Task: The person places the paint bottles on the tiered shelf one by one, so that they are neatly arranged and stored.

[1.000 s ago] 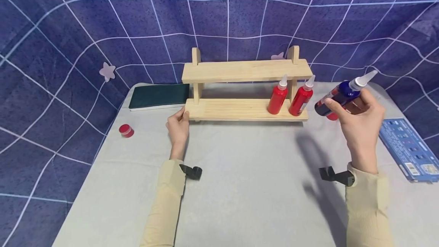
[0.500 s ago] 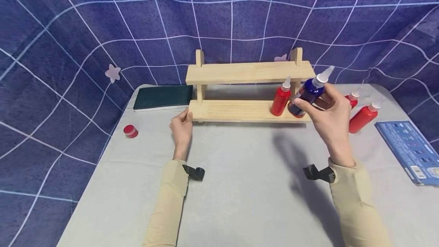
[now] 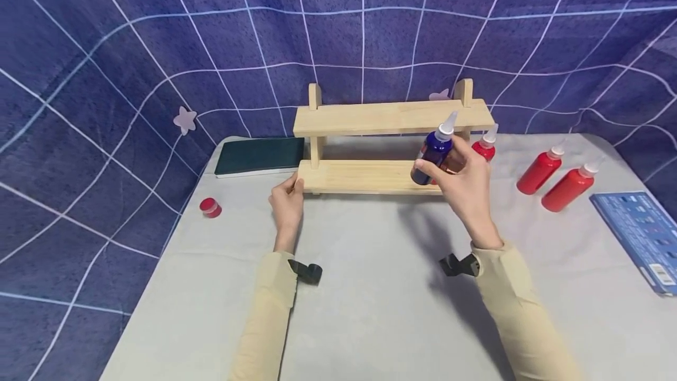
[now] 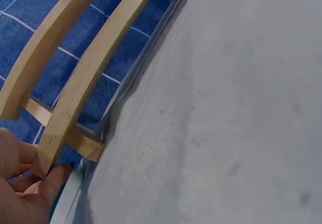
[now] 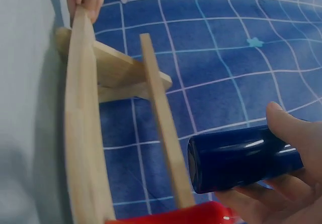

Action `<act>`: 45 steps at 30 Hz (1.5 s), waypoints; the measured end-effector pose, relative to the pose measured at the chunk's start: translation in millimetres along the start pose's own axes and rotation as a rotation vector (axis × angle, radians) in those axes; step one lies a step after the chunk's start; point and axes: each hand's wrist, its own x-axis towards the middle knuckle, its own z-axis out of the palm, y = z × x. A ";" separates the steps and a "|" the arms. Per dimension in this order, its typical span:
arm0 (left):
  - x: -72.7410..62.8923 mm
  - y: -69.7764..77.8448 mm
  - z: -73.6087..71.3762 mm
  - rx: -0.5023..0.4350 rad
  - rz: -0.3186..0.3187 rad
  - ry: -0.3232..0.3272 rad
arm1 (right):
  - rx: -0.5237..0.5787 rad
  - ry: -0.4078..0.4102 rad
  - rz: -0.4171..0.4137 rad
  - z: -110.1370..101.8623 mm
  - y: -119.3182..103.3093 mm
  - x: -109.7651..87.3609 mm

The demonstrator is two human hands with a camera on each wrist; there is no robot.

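My right hand grips a blue squeeze bottle with a white cap and pointed nozzle. The bottle tilts slightly in front of the two-tier wooden shelf, overlapping its lower board. In the right wrist view, the bottle's base points toward the shelf, with a red bottle below it. Behind my right hand, a red squeeze bottle shows at the shelf's right end; another is mostly hidden. My left hand pinches the left end of the lower board, fingers and thumb around its corner.
Two red squeeze bottles stand on the table to the right, beside a flat blue box. A dark green book lies left of the shelf. A small red-lidded jar is at the left, and a blue gridded cloth hangs behind.
My right hand has carried the blue bottle leftward from the right of the shelf to in front of its lower board. The left hand keeps its hold; the head view has shifted slightly.
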 end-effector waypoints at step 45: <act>-1.3 -1.1 2.5 -0.002 0.040 0.028 | -0.048 -0.056 0.147 58.0 54.4 8.5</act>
